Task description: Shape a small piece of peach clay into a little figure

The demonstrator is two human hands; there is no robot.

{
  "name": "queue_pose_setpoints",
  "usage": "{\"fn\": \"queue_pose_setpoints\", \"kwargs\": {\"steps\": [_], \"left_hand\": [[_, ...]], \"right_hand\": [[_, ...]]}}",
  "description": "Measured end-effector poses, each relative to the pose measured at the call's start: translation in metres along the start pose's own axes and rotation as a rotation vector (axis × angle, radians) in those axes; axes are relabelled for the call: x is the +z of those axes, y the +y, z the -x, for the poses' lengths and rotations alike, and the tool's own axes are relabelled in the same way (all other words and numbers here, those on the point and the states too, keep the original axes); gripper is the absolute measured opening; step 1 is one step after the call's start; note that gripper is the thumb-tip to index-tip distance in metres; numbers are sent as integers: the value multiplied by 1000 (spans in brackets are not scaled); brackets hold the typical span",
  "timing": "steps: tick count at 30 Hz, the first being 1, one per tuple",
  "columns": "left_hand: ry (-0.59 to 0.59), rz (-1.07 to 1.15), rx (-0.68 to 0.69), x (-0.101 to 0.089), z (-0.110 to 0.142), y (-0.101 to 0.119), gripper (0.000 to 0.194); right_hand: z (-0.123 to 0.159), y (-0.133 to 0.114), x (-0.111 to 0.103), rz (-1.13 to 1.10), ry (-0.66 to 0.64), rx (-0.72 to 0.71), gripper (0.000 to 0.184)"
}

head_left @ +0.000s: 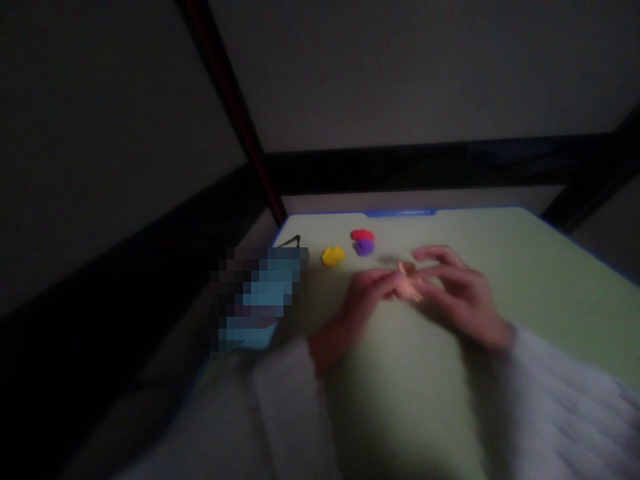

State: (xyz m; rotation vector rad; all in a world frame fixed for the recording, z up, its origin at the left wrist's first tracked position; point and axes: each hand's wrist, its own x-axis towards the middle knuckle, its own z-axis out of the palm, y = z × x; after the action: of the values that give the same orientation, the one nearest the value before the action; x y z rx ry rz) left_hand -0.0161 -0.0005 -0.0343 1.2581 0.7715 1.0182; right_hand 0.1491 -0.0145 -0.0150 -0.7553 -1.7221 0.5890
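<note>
Both my hands meet over a pale green mat (525, 280). Between them is a small orange lump of clay (407, 285). My left hand (363, 297) pinches it from the left and my right hand (457, 287) closes its fingers on it from the right. The picture is dim and blurred. Beyond the hands lie a yellow clay lump (333, 255), a red clay lump (363, 235) and a purple clay lump (365, 247), the red and purple ones touching.
A pixelated bluish object (260, 297) lies at the mat's left edge, with a dark cord by it. Dark frame bars (425, 163) run behind and to the left. White fuzzy sleeves cover both my forearms.
</note>
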Motion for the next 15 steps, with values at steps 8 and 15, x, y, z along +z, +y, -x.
{"fn": "queue_pose_setpoints", "kwargs": {"steps": [8,15], "left_hand": [[52,-27,39,-1,-1,0,28],[89,-20,122,-1,-2,3,24]], "right_hand": [[-2,-2,0,-2,50,36,17],[0,5,-1,-24,179,45,29]]}}
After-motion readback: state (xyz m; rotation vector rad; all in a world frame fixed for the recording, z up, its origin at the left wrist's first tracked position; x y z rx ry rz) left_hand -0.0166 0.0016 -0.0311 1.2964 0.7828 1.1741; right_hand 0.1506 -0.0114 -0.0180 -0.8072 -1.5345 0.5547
